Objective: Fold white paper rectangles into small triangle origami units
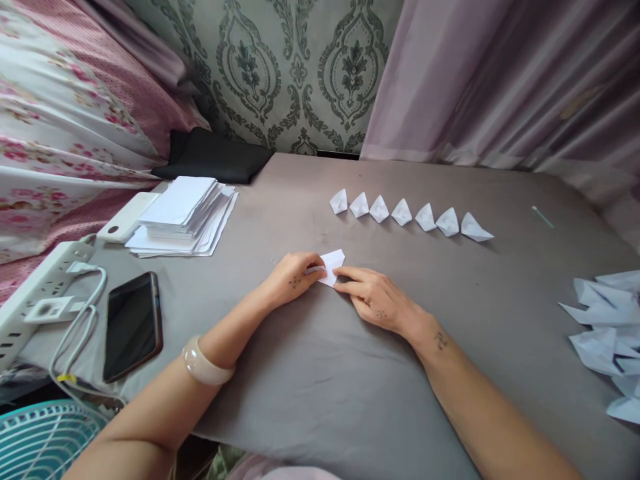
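Note:
A small folded piece of white paper (332, 264) lies on the grey cloth between my hands. My left hand (295, 277) pinches its left side, fingers curled round the edge. The fingertips of my right hand (377, 299) press on the paper's right edge, thumb and fingers close together. Beyond my hands, several folded white paper boats (401, 213) stand in a slanting row. At the far right a heap of more folded white paper pieces (607, 327) is cut off by the frame edge.
On the left are a stack of white paper sheets (177, 217), a white box-like object (129, 217), a black phone (134, 327) and a power strip (43, 293) with cables. A black folded item (215, 157) lies behind; a thin stick (543, 217) lies right.

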Available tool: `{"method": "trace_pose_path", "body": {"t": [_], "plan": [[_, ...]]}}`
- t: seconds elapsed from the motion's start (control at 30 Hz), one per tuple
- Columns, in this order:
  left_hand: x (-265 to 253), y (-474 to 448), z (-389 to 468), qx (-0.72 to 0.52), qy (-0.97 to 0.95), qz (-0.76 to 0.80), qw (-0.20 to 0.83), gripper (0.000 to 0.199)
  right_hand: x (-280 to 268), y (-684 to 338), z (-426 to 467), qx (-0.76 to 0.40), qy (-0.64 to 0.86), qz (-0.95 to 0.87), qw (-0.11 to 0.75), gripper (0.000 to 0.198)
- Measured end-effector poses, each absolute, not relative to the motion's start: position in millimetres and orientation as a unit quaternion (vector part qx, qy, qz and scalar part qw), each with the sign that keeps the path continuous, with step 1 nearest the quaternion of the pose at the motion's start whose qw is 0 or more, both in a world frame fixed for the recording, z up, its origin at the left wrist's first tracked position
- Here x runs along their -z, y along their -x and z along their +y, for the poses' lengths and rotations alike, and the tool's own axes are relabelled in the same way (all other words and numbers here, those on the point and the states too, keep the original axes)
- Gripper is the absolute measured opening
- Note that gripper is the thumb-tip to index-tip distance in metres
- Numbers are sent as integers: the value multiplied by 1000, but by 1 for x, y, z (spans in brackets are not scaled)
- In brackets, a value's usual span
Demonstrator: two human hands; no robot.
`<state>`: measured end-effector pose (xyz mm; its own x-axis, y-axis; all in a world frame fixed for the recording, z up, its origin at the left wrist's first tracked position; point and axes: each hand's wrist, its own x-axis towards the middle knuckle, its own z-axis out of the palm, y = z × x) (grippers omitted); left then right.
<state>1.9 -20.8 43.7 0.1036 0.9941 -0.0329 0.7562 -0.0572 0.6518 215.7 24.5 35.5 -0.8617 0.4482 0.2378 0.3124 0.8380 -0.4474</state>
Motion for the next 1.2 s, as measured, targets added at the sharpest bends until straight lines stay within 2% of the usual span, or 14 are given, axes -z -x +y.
{"method": "trace_pose_path", "body": {"t": [0.3, 0.53, 0.73, 1.2], "plan": [[-46, -2, -20, -215, -688, 634, 279, 17, -36, -216, 27, -210, 207, -940, 169, 53], [-45, -2, -20, -225, -682, 632, 292, 18, -35, -215, 25, -169, 184, -957, 148, 48], [-41, 6, -24, -243, -680, 653, 227, 20, -32, -213, 23, -167, 199, -956, 140, 46], [-40, 0, -24, -215, -636, 711, 206, 16, -32, -211, 20, -174, 198, -949, 174, 41]]}}
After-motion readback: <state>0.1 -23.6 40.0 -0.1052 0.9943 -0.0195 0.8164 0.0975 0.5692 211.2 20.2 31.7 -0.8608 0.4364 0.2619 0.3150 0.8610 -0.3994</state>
